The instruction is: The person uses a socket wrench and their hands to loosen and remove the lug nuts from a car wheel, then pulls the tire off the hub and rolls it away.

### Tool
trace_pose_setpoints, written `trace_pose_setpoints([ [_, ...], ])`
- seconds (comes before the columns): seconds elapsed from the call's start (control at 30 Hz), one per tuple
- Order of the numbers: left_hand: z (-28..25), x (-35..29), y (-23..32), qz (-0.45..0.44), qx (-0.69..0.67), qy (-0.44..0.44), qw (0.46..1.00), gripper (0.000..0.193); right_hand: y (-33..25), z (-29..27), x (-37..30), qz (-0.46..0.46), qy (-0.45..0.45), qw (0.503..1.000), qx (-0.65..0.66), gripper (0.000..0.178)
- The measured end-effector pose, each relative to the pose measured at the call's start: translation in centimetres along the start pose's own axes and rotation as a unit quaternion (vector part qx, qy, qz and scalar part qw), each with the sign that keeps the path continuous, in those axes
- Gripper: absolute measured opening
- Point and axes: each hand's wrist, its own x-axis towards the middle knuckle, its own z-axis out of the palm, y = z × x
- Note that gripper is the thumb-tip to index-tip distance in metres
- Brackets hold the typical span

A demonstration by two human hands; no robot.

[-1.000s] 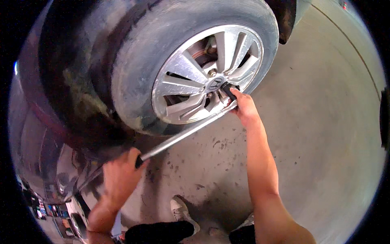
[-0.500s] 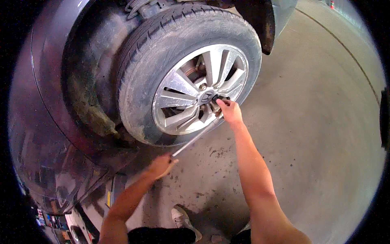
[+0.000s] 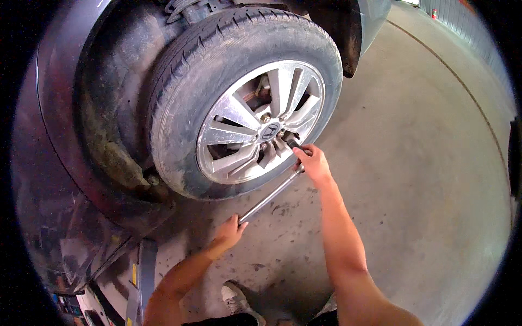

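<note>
Drawn outward from round grey hub cap since the earlier frame: black cylindrical socket on long silver metal wrench, now at lower right of silver spoked alloy wheel. Held at lower end in curled grip of left hand; pinched near socket in grip of right hand.

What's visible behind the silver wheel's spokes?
Through the gaps in the silver wheel, a rusty-brown part shows at upper left; the other openings look mostly dark. The spokes cover the rest, so I cannot tell what sits there.
</note>
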Motion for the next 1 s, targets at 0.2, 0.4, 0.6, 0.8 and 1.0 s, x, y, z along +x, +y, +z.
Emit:
trace_pose_setpoints([
  [0.2,-16.3,-8.8,4.5,0.011,0.069,0.073,0.995,0.041,-6.7,2.1,-0.4,0.015,0.003,0.997,0.081,0.040],
  [0.4,-27.9,-7.6,11.4,0.026,0.156,0.037,0.987,0.037,-6.6,2.4,4.4,0.082,-0.036,0.973,0.214,0.024],
  [0.6,-37.4,-6.4,14.0,0.105,0.119,-0.052,0.986,0.040,-6.8,3.4,5.0,0.134,-0.071,0.932,0.329,0.017],
  [0.8,-33.2,-3.7,9.5,0.016,0.131,-0.104,0.986,0.043,-5.8,4.0,5.1,0.113,-0.034,0.955,0.273,0.029],
  [1.0,-26.7,-3.2,5.6,-0.028,0.057,-0.085,0.994,0.036,-8.6,3.2,4.9,0.066,0.007,0.993,0.097,0.029],
])
